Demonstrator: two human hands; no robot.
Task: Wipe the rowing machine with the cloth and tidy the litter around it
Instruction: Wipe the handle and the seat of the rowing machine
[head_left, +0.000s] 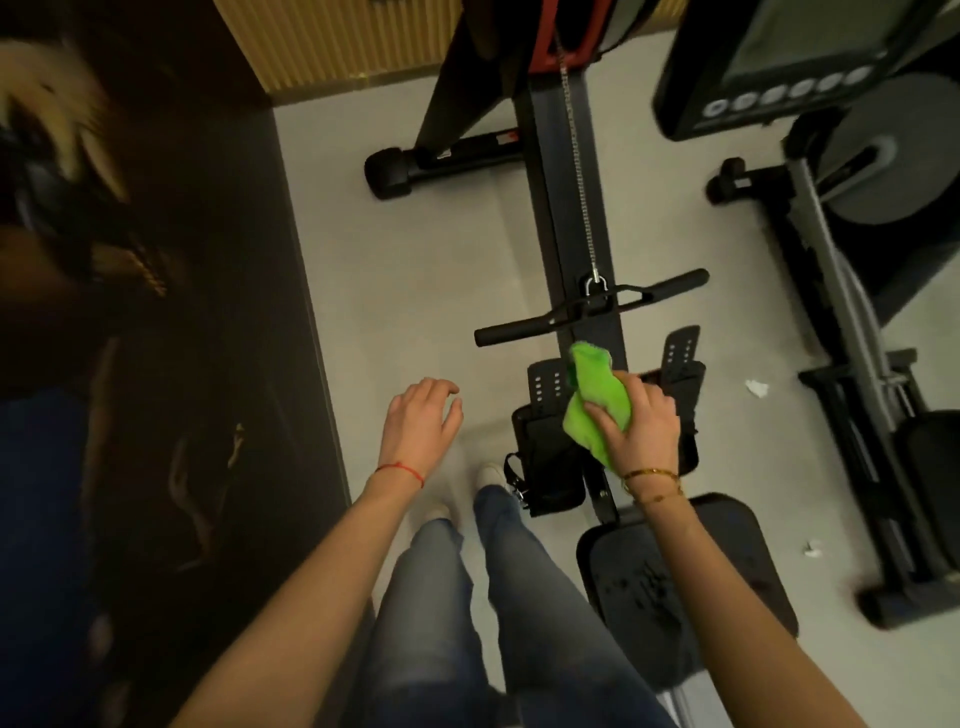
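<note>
Wiping looks barely begun: dark specks remain on the rowing machine's seat (691, 566), and two white paper scraps (757, 388) lie on the floor (415, 249) to its right. Right hand (641, 423) grips the green cloth (597, 400) above the footrests (550, 457); left hand (421, 415) hovers spread and empty.

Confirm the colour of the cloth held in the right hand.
Bright green. The cloth shows best in the head view, gripped by the right hand.
</note>
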